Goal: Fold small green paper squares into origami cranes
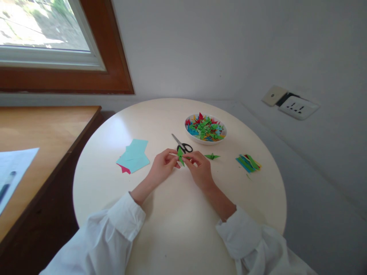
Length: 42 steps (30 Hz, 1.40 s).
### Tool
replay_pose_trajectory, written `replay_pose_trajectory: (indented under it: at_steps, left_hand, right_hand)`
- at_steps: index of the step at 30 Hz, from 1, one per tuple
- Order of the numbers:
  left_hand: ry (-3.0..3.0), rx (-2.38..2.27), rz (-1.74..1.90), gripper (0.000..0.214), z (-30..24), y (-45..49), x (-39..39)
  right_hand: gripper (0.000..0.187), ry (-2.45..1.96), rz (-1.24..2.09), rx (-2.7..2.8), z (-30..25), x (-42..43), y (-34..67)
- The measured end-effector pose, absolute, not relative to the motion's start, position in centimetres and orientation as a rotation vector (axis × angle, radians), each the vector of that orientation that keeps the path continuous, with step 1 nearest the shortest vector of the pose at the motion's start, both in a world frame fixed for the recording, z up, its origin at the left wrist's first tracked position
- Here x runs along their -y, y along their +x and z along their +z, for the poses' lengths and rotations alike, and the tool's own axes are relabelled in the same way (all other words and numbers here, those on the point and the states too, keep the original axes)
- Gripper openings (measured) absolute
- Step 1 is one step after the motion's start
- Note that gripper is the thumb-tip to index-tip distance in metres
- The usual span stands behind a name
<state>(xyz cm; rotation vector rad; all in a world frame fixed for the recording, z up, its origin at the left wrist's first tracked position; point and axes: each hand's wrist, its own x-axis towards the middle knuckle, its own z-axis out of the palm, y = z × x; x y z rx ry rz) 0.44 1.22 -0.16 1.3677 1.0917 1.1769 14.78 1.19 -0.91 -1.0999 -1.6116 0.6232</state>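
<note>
Between my two hands is a small green origami crane (180,154), its pointed ends up and down. My left hand (164,164) pinches its left side, and my right hand (199,167) grips its right side with thumb and fingertips. Just beyond the fingers lie scissors (179,142) with black handles, partly hidden by my hands. Right of my right hand, another green folded crane (212,156) rests on the table. A white bowl (210,143) heaped with red, green, blue and yellow folded cranes stands farther back.
Light blue paper sheets (135,154) lie left of my hands, over a pink piece (124,169). Coloured paper strips (249,163) are piled at the right on the round white table (177,229). A wooden desk (54,130) stands at the left, with paper and a pen on it.
</note>
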Motion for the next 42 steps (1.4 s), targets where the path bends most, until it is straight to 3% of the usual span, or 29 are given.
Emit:
replay_pose_trajectory:
  at_steps: [6,13,42]
  left_hand:
    - [1.325,-1.083,1.145,0.033,-0.24,0.39,-0.95]
    - [1.727,-1.222,1.258,0.012,-0.46,-0.05,-1.11]
    - [1.941,-1.233,1.299,0.011,-0.2,-0.01,-0.97]
  right_hand:
    - [0.006,-1.162,0.519,1.624,-1.05,-1.31,14.89]
    - [0.007,-1.174,0.505,1.633,-1.23,-1.39,14.83]
    - [0.006,-1.097,0.418,1.757,-1.27,-1.28,14.68]
